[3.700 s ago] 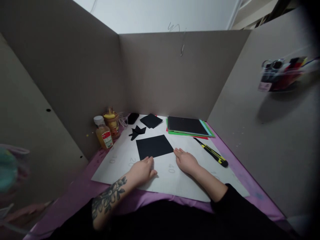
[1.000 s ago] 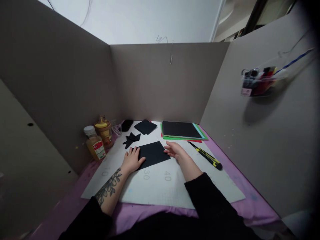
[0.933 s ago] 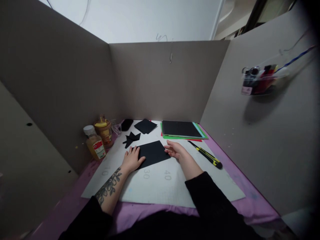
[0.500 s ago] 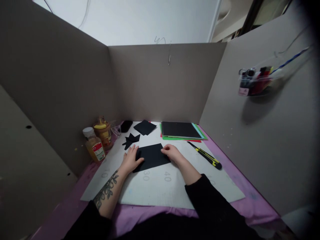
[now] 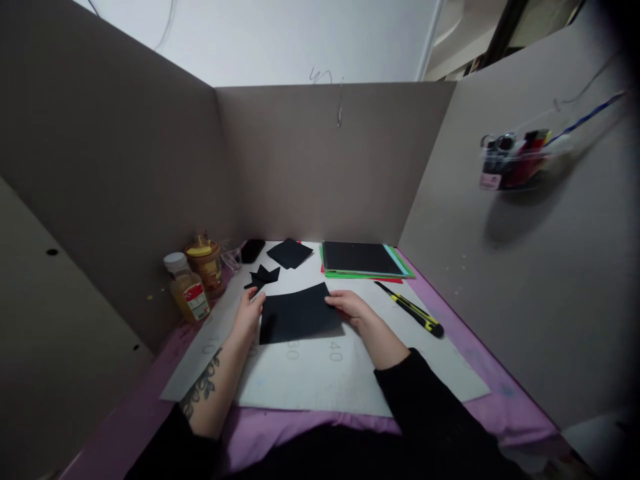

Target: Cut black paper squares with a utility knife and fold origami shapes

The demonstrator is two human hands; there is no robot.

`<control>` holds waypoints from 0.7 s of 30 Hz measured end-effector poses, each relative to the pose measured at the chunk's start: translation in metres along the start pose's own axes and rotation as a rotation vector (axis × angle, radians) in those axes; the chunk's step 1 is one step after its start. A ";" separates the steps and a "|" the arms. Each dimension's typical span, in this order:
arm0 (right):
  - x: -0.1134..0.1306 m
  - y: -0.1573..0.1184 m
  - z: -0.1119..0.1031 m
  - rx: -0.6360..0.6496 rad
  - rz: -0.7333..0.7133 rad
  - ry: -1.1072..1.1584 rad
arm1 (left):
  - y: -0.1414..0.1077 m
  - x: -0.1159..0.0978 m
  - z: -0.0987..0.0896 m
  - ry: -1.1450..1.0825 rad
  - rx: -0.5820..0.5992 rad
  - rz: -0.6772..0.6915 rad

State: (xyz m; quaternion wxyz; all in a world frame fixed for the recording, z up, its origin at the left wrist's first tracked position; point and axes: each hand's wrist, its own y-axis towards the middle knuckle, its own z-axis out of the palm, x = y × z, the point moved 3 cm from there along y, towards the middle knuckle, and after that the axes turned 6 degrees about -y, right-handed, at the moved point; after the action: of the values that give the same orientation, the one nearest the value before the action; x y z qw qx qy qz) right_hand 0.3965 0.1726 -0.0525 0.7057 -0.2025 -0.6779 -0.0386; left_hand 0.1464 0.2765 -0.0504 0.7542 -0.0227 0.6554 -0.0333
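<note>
A black rectangular sheet of paper [image 5: 300, 315] is held between my two hands above the white mat [image 5: 320, 387], slightly bowed, with a shadow under its right edge. My left hand [image 5: 249, 313] pinches its left edge near the upper corner. At the upper right corner, my right hand [image 5: 349, 307] grips the sheet between thumb and fingers. Just beyond my left hand lies a folded black paper shape [image 5: 264, 275] with pointed ends. Several black paper squares [image 5: 290, 253] lie farther back.
A stack of coloured sheets [image 5: 363, 259] lies at the back right, a yellow-black cutter [image 5: 410, 309] on the right. A glue bottle [image 5: 187, 290], a brown cup [image 5: 207, 267] and a black phone [image 5: 253, 251] stand or lie left. Walls enclose three sides; a holder [image 5: 513, 163] hangs right.
The black sheet has come up off the mat and bends a little. My left hand has gone from lying flat on it to gripping its left edge.
</note>
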 end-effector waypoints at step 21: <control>0.030 -0.014 -0.004 -0.221 -0.660 -0.049 | -0.006 -0.013 0.007 -0.177 0.337 0.229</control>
State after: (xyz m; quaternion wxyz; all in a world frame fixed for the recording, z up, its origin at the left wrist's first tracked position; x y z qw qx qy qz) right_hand 0.3985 0.1652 -0.0196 0.6124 -0.0483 -0.7154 -0.3329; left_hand 0.1519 0.2714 -0.0365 0.8007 0.1756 0.5702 -0.0544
